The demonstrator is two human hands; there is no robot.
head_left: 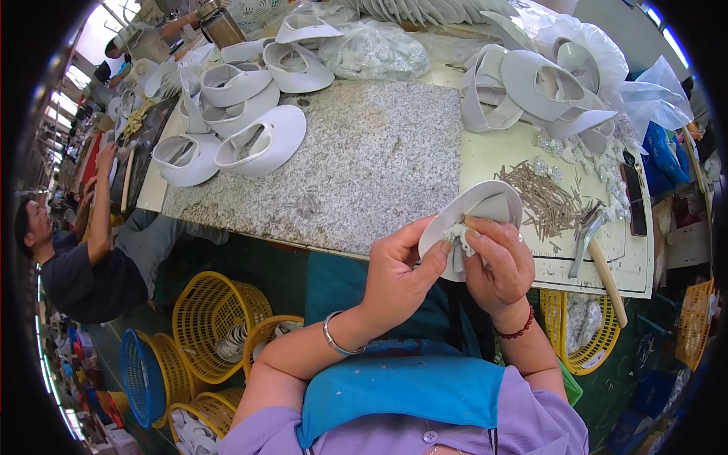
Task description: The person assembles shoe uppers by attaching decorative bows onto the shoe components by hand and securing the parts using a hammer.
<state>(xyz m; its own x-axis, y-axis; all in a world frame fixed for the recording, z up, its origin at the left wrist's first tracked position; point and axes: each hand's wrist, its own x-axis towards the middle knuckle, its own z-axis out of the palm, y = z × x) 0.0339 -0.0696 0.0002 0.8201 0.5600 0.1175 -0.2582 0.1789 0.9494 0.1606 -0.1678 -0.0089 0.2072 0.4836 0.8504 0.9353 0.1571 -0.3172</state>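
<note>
A pale grey-white curved piece that looks like a shoe upper [437, 227] is held up in front of me at the table's near edge. My left hand [406, 262] is closed on its left side, thumb pressed inward. My right hand [500, 262] pinches it from the right, fingers bent near the middle. Between the fingertips is a small whitish, glittery bit [457, 232]; its exact kind is hard to make out. Similar shoe uppers [277, 140] lie in a loose group at the left of the table, and more shoe uppers [542, 87] are heaped at the right.
A speckled stone slab [364, 159] covers the table's middle. Right of it are many thin brown strips [542, 199], a hammer [599, 265] overhanging the edge, and a dark phone [633, 199]. Yellow baskets [216, 303] stand below. Another person [91, 262] works at the left.
</note>
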